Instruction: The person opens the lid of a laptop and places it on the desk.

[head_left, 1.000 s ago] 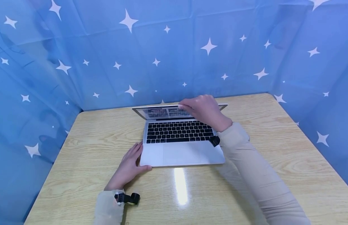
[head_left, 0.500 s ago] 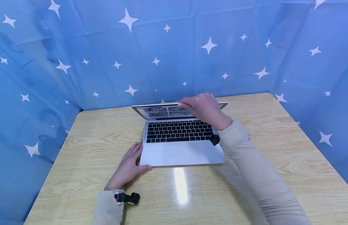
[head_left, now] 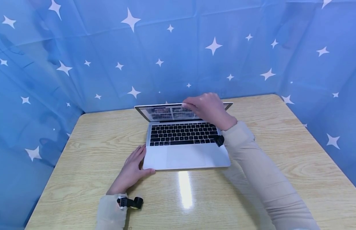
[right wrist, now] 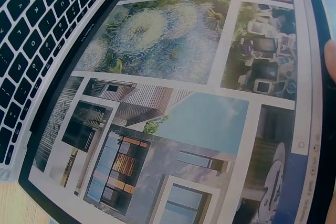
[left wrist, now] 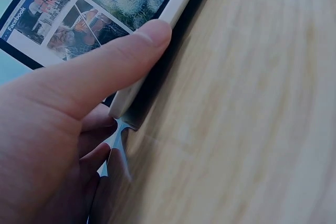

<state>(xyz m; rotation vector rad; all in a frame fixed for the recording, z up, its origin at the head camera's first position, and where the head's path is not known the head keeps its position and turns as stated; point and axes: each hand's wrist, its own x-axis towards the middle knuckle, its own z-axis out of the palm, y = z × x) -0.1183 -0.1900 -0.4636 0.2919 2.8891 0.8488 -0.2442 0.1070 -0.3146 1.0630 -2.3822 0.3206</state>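
A silver laptop [head_left: 183, 156] with black keys sits partly unfolded on the wooden table. Its lit screen [right wrist: 168, 119] shows a grid of pictures in the right wrist view. My right hand [head_left: 209, 110] pinches the top edge of the lid [head_left: 159, 113] right of its middle, covering part of the screen. At the laptop's front left corner, my left hand [head_left: 130, 171] grips the base: the thumb [left wrist: 121, 61] lies against the front edge and the fingers lie along the left side. In the left wrist view, some of those fingers are hidden behind the thumb and palm.
The light wooden table [head_left: 88, 153] surrounds the laptop, with a bright reflection in front of it. A blue curtain [head_left: 178, 57] with white stars hangs behind the table and at both sides. A strapped black wrist camera [head_left: 134, 203] sits at the left cuff.
The lid has tilted a little further up and back, with my right hand rising along with its top edge. My left hand and the laptop base have stayed in place.
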